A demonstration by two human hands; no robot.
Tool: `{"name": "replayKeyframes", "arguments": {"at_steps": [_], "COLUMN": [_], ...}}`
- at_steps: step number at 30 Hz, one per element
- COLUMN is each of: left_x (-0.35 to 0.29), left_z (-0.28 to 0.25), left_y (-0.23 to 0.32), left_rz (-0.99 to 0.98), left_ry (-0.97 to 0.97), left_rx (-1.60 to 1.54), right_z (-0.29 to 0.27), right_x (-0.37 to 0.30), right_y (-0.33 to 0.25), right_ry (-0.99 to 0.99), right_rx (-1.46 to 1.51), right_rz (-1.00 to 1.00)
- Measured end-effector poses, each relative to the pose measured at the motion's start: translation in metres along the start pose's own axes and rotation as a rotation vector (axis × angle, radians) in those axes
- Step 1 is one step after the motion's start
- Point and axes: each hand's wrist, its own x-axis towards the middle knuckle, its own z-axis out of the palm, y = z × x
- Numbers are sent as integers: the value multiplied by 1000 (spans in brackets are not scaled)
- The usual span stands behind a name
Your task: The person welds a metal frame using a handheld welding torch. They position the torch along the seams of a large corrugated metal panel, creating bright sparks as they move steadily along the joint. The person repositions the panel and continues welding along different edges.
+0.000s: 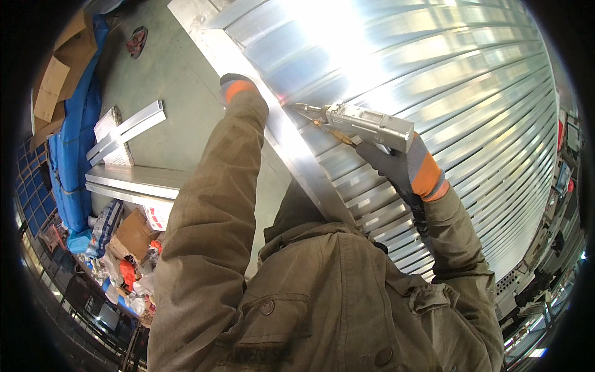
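My right hand (403, 164), in a grey and orange work glove, is wrapped round the grip of a silver handheld laser welding gun (372, 122). The gun's thin nozzle and brass-coloured wire guide point left. Its tip is at the inner edge of a flat metal frame bar (291, 155), where a small reddish glow shows. Beyond that bar spreads a large panel of shiny ribbed metal slats (446, 105). My left hand (234, 85), gloved alike, is at the outer edge of the bar; its fingers are hidden, so its grip cannot be made out.
Metal profiles (127, 131) lie at the left, beside a longer metal beam (133, 180). Blue sheeting (74, 149) and cardboard (52, 87) stand farther left, above a heap of mixed rubbish (127, 273). A dark hose (419, 217) hangs below my right hand. A red and black object (136, 42) lies on the floor.
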Motion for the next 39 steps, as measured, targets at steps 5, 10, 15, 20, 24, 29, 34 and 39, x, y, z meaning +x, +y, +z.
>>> {"name": "replayKeyframes", "arguments": {"at_steps": [5,10,15,20,24,29,34,39], "left_x": [-10,-21,-26,-17,-5,9,-1,-16], "left_z": [-8,-14,-21,-13,-2,15,9,-34], "left_y": [-3,-11,-12,-13,-10,-5,-9,-18], "left_rz": [88,138,146,161,137,96,107,-7], "left_ry": [38,119,85,125,45,58,128,-42], "left_rx": [139,200,201,237,202,246,184,-255], "right_z": [6,10,13,13,14,19,19,21], "right_x": [-11,-15,-15,-15,-18,-17,-16,-15], "right_y": [13,15,17,16,15,18,15,13], "right_ry": [-33,-31,17,-37,-37,-4,-36,-68], "right_rx": [-41,4,7,18,47,-8,-6,11], "right_rz": [61,61,6,89,107,65,70,213]}}
